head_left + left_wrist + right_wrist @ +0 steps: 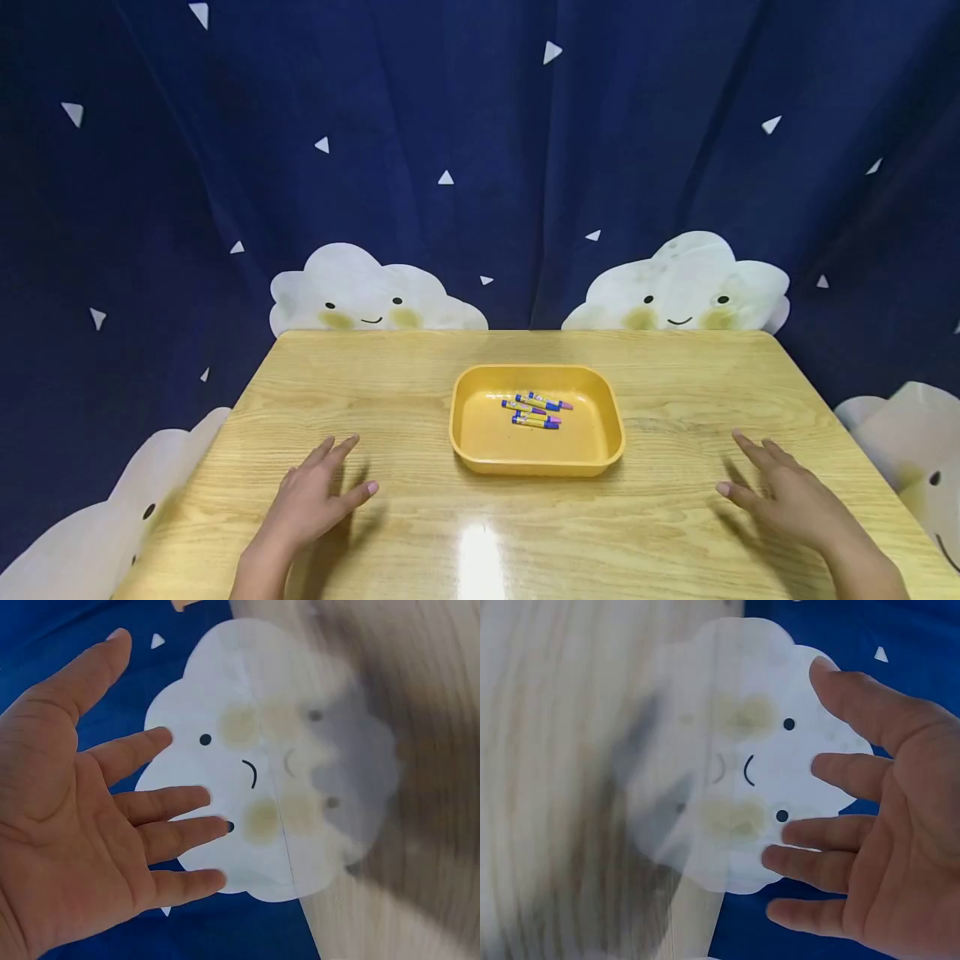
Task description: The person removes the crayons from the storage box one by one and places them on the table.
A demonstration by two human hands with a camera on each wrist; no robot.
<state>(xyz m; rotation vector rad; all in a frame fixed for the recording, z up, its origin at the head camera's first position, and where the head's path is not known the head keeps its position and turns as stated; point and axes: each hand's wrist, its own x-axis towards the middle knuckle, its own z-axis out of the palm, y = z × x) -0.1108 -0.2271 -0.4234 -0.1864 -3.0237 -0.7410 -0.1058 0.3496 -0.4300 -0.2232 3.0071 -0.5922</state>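
In the head view a yellow tray [480, 450] sits near the middle of the table. Several crayons [536, 422] with yellow wrappers and blue or pink ends lie loosely grouped inside it. My left hand [307, 500] hovers over the table to the left of the tray, fingers spread and holding nothing. On the other side, my right hand [787, 496] is likewise spread and bare, well apart from the tray. Both wrist views show a palm with extended fingers: the left palm [75, 825] and the right palm [907, 825].
The wooden table [360, 383] has a glossy light reflection near its front. Behind it hangs a dark blue curtain [480, 108] with white triangles and smiling clouds [682, 283], which also runs along the left and right sides.
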